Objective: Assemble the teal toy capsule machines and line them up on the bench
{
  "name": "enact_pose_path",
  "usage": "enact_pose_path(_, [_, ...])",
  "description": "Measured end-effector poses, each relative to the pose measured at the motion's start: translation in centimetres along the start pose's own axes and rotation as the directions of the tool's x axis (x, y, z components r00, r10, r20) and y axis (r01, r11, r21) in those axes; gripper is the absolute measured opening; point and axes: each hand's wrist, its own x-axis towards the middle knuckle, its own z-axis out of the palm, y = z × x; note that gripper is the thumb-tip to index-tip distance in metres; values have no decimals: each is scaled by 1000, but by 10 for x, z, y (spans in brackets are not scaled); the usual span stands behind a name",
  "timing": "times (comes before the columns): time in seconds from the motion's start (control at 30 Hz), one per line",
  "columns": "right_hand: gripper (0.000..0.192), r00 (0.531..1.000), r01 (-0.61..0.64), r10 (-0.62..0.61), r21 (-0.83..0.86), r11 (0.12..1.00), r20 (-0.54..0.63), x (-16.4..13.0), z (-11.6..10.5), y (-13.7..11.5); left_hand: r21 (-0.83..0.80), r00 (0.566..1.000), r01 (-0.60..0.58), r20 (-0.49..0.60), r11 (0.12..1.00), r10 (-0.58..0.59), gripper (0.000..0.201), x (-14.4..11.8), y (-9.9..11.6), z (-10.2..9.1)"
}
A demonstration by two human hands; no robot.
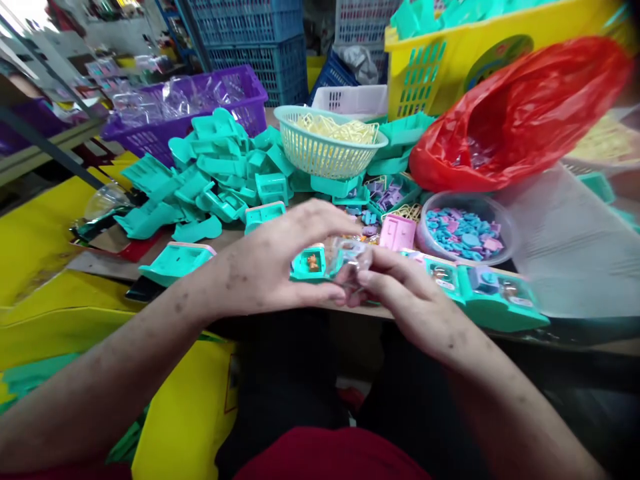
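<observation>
Bright, even light fills the scene, blown out white at the top left corner. Shadows are soft. The crumpled red plastic bag (pixel 520 113) shows glare; edges bend and smear, and motion blur softens everything.

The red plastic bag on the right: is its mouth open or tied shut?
Open. The red plastic bag lies on its side with its mouth gaping toward the camera, and small pieces show inside it.

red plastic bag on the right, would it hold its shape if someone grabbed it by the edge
Probably not: the red plastic bag looks thin and crumpled, so it would likely sag. It seems light, though small pieces inside might shift or spill.
</observation>
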Motion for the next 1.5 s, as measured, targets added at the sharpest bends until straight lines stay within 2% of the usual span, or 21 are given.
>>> enact_pose_path(0.1, [21, 995, -66, 66, -1, 998, 80, 6, 13, 13, 61, 994, -13, 106, 998, 6, 36, -9, 0, 4])
enact_pose_path(0.2, [31, 997, -77, 81, -162, 984, 17, 5, 21, 28, 107, 990, 69, 117, 992, -81, 36, -16, -17, 8])
enact_pose_path(0.27, [30, 997, -81, 74, -375, 923, -33, -1, 29, 38, 143, 977, 144, 136, 979, -164, 38, -19, -31, 12])
enact_pose_path(0.33, [25, 996, -83, 81, -550, 831, -29, -10, 38, 47, 186, 958, 209, 161, 960, -239, 42, -22, -42, 17])
enact_pose_path(0.43, [7, 992, -63, 119, -694, 717, 33, -21, 49, 57, 237, 949, 227, 166, 945, -269, 53, -23, -48, 22])
enact_pose_path(0.5, [7, 989, -37, 133, -747, 664, 69, -25, 51, 60, 217, 949, 243, 147, 945, -278, 59, -22, -46, 22])
enact_pose_path(0.63, [11, 986, 18, 113, -745, 667, 125, -24, 46, 63, 122, 944, 281, 142, 952, -297, 46, -15, -42, 18])
enact_pose_path(0.77, [16, 980, 64, 91, -713, 699, 177, -24, 45, 64, 96, 951, 293, 76, 951, -300, 33, -10, -46, 17])
enact_pose_path(0.93, [20, 972, 78, 101, -696, 714, 212, -26, 48, 69, 46, 922, 378, 68, 925, -380, 61, -13, -50, 19])
enact_pose_path(0.97, [21, 971, 78, 103, -693, 716, 216, -27, 48, 70, 29, 918, 392, 49, 919, -393, 59, -13, -50, 19])
enact_pose_path(1.07, [22, 968, 82, 108, -691, 718, 227, -27, 48, 71, 46, 895, 446, 9, 894, -447, 36, -11, -48, 22])
enact_pose_path(1.13, [23, 967, 87, 108, -694, 715, 232, -27, 48, 71, 71, 876, 481, -16, 874, -481, 34, -7, -48, 26])
enact_pose_path(1.23, [24, 964, 98, 106, -698, 710, 244, -27, 47, 71, 17, 861, 509, -39, 861, -508, 27, -2, -52, 34])
enact_pose_path(1.3, [24, 963, 111, 98, -699, 707, 252, -28, 48, 72, 89, 866, 499, -20, 862, -499, 27, -2, -55, 39])
enact_pose_path(1.4, [27, 968, 152, 31, -682, 715, 249, -29, 48, 76, 307, 902, 411, -3, 858, -431, 33, -7, -57, 38])
enact_pose_path(1.5, [36, 977, 198, -91, -657, 727, 194, -30, 49, 80, 314, 931, 295, 118, 902, -346, 44, -14, -58, 28])
